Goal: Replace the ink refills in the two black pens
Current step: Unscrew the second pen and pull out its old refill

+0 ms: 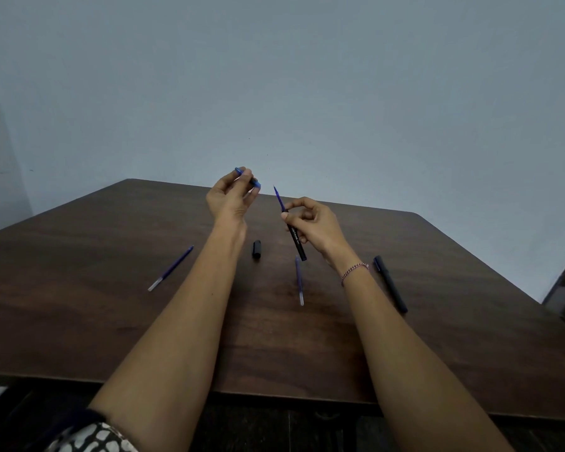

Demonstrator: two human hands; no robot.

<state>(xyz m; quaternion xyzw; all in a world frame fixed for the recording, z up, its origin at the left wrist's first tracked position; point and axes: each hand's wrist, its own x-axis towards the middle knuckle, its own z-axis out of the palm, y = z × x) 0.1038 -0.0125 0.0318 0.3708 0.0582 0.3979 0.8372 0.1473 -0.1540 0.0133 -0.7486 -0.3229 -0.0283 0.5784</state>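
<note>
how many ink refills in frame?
3. One refill lies on the table at left, one lies mid-table, one sticks out of the pen barrel in the right hand.

Both hands are raised above a dark wooden table [111,321]. The left hand [230,195] pinches a small blue pen part [247,177] at its fingertips. The right hand [310,225] grips a black pen barrel [297,243] tilted up, with a blue refill [279,199] sticking out of its top end. On the table lie a black cap [256,249], one loose refill [171,268] to the left, another refill [299,282] between the forearms, and a second black pen [390,284] just beside the right wrist, which wears a thread bracelet [354,272]
</note>
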